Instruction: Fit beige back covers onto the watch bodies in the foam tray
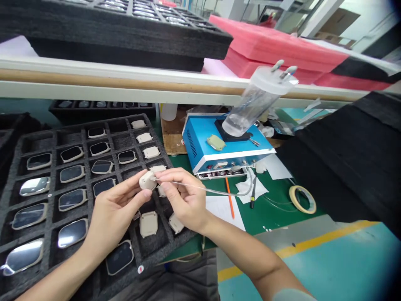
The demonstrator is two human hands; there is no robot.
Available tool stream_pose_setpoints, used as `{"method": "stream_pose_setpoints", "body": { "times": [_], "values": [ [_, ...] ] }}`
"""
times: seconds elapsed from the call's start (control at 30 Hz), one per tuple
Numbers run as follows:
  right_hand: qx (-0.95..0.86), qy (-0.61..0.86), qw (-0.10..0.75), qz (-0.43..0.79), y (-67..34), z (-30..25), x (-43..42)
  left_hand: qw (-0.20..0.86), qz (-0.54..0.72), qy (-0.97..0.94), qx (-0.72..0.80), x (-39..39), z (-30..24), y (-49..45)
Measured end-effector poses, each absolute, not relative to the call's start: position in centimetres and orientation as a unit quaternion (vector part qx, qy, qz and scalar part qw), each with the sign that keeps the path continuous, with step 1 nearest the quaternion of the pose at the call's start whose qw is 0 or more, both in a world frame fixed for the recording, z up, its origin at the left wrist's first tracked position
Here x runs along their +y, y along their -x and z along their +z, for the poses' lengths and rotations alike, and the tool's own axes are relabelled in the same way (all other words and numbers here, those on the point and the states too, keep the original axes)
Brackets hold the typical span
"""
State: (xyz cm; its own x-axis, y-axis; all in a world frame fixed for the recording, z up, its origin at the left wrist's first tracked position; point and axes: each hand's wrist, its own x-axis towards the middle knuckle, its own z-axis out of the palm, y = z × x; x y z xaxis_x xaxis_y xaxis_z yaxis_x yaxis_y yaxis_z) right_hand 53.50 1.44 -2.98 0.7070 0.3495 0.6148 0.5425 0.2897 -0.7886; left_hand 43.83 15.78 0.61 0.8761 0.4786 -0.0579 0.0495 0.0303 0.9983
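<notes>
Gripping a beige watch case (pixel 145 181) and a thin tube (pixel 216 192) above a foam tray

The left hand (pixel 115 202) grasps the watch case between thumb and fingers, at the meeting point of the two hands. The right hand (pixel 186 198) pinches the tube near its end, close up against the case; whether the tip touches it is too small to tell. From the right fingers the tube runs rightward and curves up toward a blue box (pixel 194 140).

Below and left of the hands lies the foam tray (pixel 121 141), its compartments holding dark-faced pieces to the left and beige cases beneath and just beyond the hands. Right of the right hand, a paper sheet (pixel 219 207) lies on the green table (pixel 271 217) with an orange pen (pixel 229 198) across it; farther right is a tape roll (pixel 293 196).

Beyond the right hand stands the blue box, bearing a greenish case (pixel 216 142) and a tilted clear cylinder (pixel 249 106). Farthest off, a shelf (pixel 125 90) carries black foam trays (pixel 125 39) and pink foam (pixel 282 44).
</notes>
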Motion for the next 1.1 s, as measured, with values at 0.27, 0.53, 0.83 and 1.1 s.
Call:
{"method": "stream_pose_setpoints", "body": {
  "times": [0.27, 0.53, 0.83, 1.1],
  "values": [
    [-0.37, 0.6, 0.705, -0.076, -53.51, -2.73, 1.59, 0.679, 0.155, -0.688, 0.203, 15.89, 0.52, -43.86],
    [-0.371, 0.593, 0.711, -0.074, -53.55, -2.8, 1.63, 0.686, 0.151, -0.682, 0.202, 15.91, 0.44, -43.87],
    [-0.37, 0.592, 0.713, -0.072, -53.47, -2.79, 1.59, 0.691, 0.149, -0.677, 0.205, 15.86, 0.34, -43.86],
    [-0.369, 0.597, 0.709, -0.071, -53.45, -2.63, 1.58, 0.684, 0.147, -0.683, 0.21, 15.93, 0.43, -43.8]
  ]
}}
